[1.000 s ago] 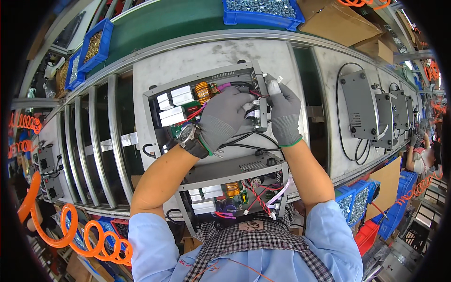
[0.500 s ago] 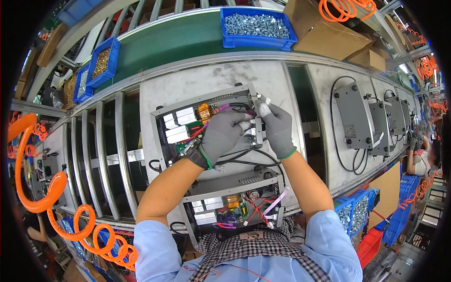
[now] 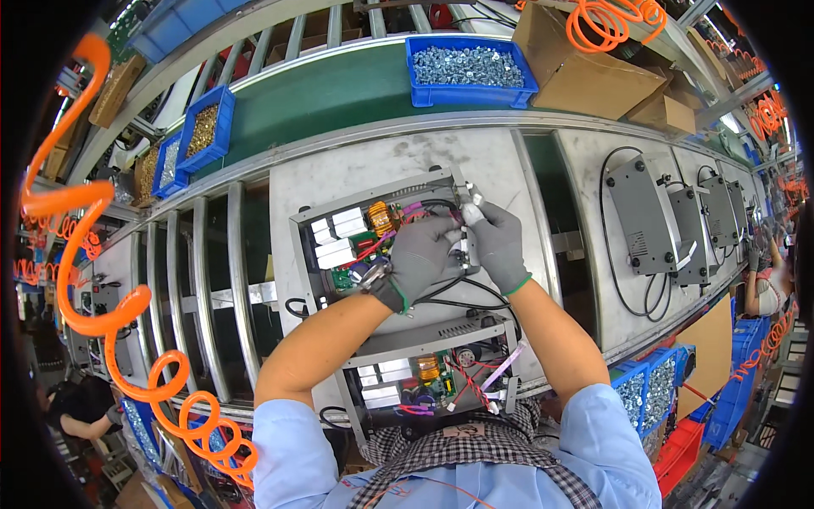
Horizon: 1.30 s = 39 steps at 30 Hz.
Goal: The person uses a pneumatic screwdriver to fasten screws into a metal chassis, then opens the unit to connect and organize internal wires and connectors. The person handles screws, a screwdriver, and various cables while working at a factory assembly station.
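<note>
An open grey metal case (image 3: 303, 246) lies on the white work board, showing a green circuit board, white heat sinks (image 3: 336, 254), an orange-wound coil (image 3: 381, 218) and coloured wires. My left hand (image 3: 424, 254), in a grey glove, reaches over the circuit board to the inner side of the right end panel. Its fingers are bent together there, and what they grip is hidden. On the panel's outer side, my gloved right hand (image 3: 498, 246) has thumb and fingers pinched by a small white part (image 3: 476, 199), which I cannot identify. A black cable (image 3: 449, 297) runs below both hands.
Closer to me sits a second open case (image 3: 407, 356) with loose wires. Finished-looking grey cases (image 3: 640, 216) stand on the right. Beyond the rail are blue bins of small metal parts (image 3: 471, 68) and a cardboard box (image 3: 585, 81). Rollers (image 3: 203, 297) and an orange coiled hose (image 3: 127, 314) are left.
The whole view has shifted slightly, so the scene sits lower and further right. Both hands stay at the case's right end panel, with the left fingers slightly repositioned.
</note>
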Motion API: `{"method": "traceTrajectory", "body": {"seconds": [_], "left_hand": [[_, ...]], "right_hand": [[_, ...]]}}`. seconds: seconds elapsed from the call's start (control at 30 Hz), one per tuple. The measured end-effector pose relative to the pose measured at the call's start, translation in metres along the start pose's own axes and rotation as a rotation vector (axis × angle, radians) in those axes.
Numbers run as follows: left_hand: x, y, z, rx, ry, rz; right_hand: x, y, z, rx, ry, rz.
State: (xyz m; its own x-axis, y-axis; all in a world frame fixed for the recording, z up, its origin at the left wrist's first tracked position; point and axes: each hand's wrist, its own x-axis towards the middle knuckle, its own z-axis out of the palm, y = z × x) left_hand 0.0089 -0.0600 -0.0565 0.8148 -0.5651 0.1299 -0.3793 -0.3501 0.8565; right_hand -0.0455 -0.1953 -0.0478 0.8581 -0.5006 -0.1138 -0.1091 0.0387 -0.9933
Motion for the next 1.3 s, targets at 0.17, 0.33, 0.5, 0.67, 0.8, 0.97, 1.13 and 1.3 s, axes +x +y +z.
{"method": "traceTrajectory", "body": {"seconds": [0.17, 0.33, 0.5, 0.67, 0.8, 0.97, 1.13, 1.3], "left_hand": [[0.014, 0.022, -0.024, 0.134, 0.018, 0.142], [0.023, 0.042, -0.05, -0.168, -0.194, -0.159], [0.027, 0.019, -0.036, -0.237, -0.102, 0.168], [0.027, 0.021, -0.049, -0.475, -0.331, -0.151], [0.03, 0.034, -0.045, -0.648, -0.215, -0.33], [0.025, 0.026, -0.057, -0.703, -0.103, -0.326], [0.015, 0.026, -0.06, -0.51, -0.128, -0.18], [0.01, 0.027, -0.062, -0.308, -0.112, -0.149]], "right_hand": [[0.007, -0.031, 0.002, -0.308, 0.047, -0.234], [0.013, -0.055, -0.009, -0.626, -0.079, -0.574], [0.007, -0.049, -0.005, -0.804, -0.121, -0.808], [-0.002, -0.042, -0.016, -0.256, -0.19, -0.369], [-0.04, -0.036, -0.009, -1.291, -0.112, -0.715], [-0.022, -0.038, 0.007, -0.594, -0.04, -0.447], [-0.008, -0.04, 0.014, -0.177, -0.165, -0.218], [-0.002, -0.039, 0.014, 0.056, -0.284, -0.132]]}}
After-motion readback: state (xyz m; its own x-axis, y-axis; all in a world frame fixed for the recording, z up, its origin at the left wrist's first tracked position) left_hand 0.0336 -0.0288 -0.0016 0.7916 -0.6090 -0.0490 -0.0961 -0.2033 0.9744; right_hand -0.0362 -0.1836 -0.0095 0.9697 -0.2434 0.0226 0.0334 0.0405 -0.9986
